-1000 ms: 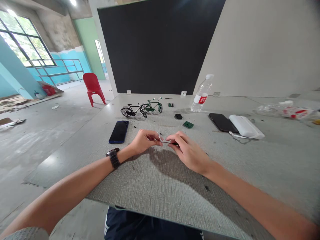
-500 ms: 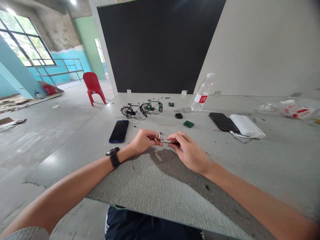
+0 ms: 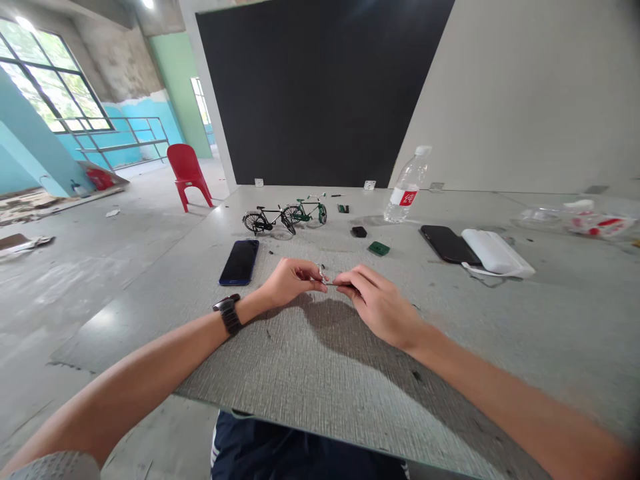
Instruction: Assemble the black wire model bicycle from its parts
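Observation:
Over the grey table, my left hand (image 3: 295, 278) pinches a small silvery metal part (image 3: 324, 272) between thumb and fingertips; its exact kind is too small to make out. Close to its right, my right hand (image 3: 376, 300) is closed on a small screwdriver (image 3: 332, 285), whose thin shaft points left and meets the silvery part. My fingers hide most of its handle. Beyond my hands stand a black miniature bicycle (image 3: 269, 220) and a green miniature bicycle (image 3: 310, 211), both upright. A green block-like piece (image 3: 379, 249) and a black one (image 3: 359, 232) lie farther back.
A blue phone (image 3: 239, 263) lies left of my hands. To the right are a black phone (image 3: 445, 245), a white pouch-like item (image 3: 497, 253) and an upright water bottle (image 3: 406, 187). A black panel (image 3: 320, 93) rises behind the table (image 3: 280, 373). A red chair (image 3: 187, 175) stands beyond.
My right fingers have shifted slightly on the screwdriver, and its dark handle is now more covered. My left hand keeps its pinch almost in place. The view has moved very slightly.

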A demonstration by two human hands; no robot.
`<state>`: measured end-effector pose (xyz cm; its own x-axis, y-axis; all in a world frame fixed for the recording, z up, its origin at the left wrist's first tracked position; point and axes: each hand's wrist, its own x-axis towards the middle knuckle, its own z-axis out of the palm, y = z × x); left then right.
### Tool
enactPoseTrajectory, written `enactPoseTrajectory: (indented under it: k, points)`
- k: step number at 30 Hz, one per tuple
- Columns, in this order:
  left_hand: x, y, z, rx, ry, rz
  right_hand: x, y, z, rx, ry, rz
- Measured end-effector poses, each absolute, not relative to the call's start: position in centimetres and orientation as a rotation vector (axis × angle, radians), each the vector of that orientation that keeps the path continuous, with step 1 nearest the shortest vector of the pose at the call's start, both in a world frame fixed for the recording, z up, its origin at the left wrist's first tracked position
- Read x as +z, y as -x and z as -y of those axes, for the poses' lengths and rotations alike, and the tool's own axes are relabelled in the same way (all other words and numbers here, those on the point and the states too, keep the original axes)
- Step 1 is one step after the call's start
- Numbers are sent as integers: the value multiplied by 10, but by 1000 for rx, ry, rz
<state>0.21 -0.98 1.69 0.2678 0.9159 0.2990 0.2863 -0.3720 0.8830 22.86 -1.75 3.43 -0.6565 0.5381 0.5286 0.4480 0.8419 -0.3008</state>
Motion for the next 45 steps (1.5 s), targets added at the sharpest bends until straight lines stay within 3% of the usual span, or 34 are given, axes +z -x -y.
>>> enactPoseTrajectory:
  k: [7, 24, 37, 45]
  points:
    - [21, -2, 14, 1062, -1900, -1131, 31, -230, 18, 202, 766, 2377]
    - [35, 9, 29, 896, -2979, -889, 43, -233, 11, 1003, 1053, 2260]
    - [54, -1, 42, 658, -2959, -835, 47, -240, 7, 1586, 1025, 2094]
    - [58, -1, 47, 731, -2662, -761, 54, -242, 8, 1810, 1033, 2014]
